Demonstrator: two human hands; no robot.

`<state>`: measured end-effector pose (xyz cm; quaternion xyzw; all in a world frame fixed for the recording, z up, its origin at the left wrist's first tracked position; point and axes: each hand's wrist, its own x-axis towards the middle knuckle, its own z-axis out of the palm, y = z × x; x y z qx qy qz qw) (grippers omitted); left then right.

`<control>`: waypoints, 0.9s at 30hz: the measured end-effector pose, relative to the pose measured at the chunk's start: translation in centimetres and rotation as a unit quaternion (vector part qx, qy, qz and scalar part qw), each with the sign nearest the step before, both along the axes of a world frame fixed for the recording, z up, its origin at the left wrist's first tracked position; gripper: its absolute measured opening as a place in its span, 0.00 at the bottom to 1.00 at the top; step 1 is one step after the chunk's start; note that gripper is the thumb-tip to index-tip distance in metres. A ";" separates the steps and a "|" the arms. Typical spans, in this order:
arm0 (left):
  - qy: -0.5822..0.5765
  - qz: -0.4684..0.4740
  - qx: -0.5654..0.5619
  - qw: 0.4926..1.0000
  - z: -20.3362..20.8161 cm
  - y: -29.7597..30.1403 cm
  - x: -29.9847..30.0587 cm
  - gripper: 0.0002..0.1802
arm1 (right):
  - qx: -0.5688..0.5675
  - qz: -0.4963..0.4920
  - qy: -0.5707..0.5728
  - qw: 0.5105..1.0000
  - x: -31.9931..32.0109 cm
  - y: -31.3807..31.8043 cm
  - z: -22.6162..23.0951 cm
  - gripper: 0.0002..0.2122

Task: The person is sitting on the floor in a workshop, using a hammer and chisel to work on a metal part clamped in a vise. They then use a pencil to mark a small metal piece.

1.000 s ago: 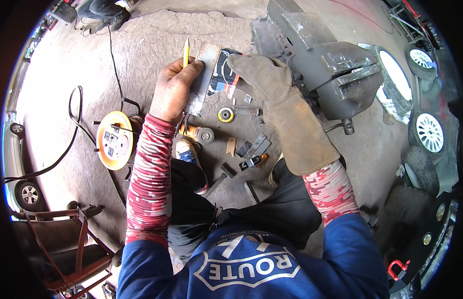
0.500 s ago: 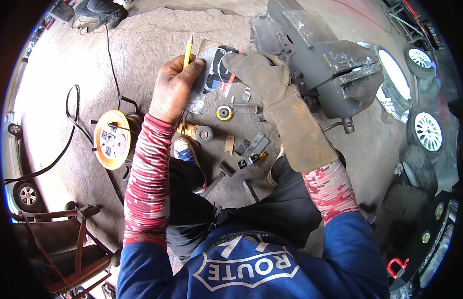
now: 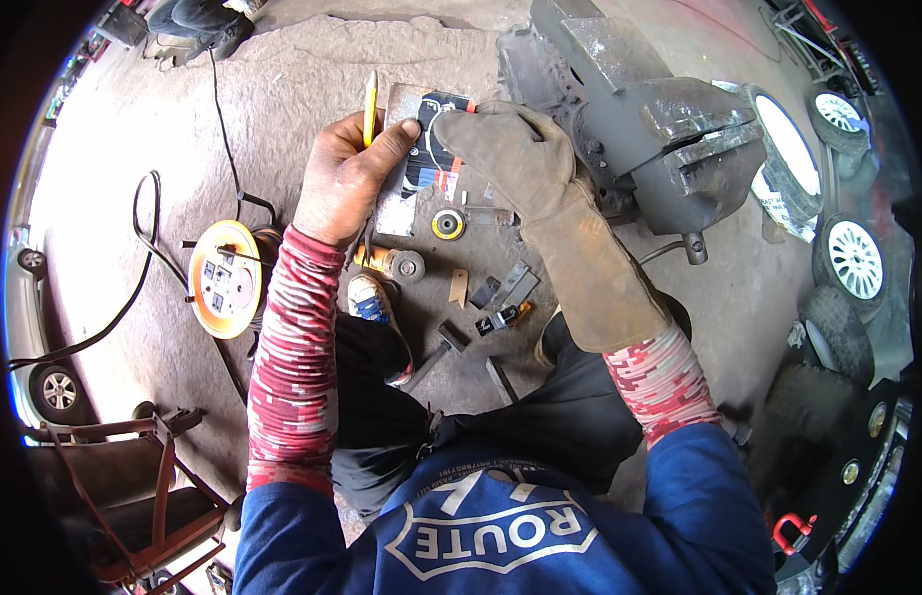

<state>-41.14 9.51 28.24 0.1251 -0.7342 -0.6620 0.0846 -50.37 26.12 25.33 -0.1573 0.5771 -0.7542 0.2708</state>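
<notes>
Near, the blue shirt (image 3: 501,508) bears large white capitals in a shield outline; at right, a white sheet (image 3: 775,210) carries dark letters.

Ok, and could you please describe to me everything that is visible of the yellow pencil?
The yellow pencil is straight and slim, sharpened to a pale tip that looks like bare wood. It sticks out of the person's left hand, nearly upright in the picture, its tip toward the top. The lower part is hidden by that hand. The visible part is just left of the metal plate, with a narrow gap between them.
</notes>
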 end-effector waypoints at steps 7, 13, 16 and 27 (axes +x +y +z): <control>0.010 0.007 -0.009 1.000 0.2 0.0 0.0 0.13 | -0.052 0.037 0.008 0.998 -0.1 0.6 0.5 0.09; -0.007 0.007 0.036 0.999 -0.1 0.1 -0.1 0.12 | 0.065 -0.033 0.024 0.997 0.8 0.8 1.7 0.11; -0.044 -0.001 -0.010 0.999 -0.3 -0.3 -0.2 0.13 | 0.130 -0.035 0.017 0.991 0.6 0.4 1.6 0.12; -0.089 -0.055 0.023 0.994 -0.5 -0.9 0.0 0.15 | -0.028 0.019 -0.017 0.999 0.8 0.2 -1.2 0.09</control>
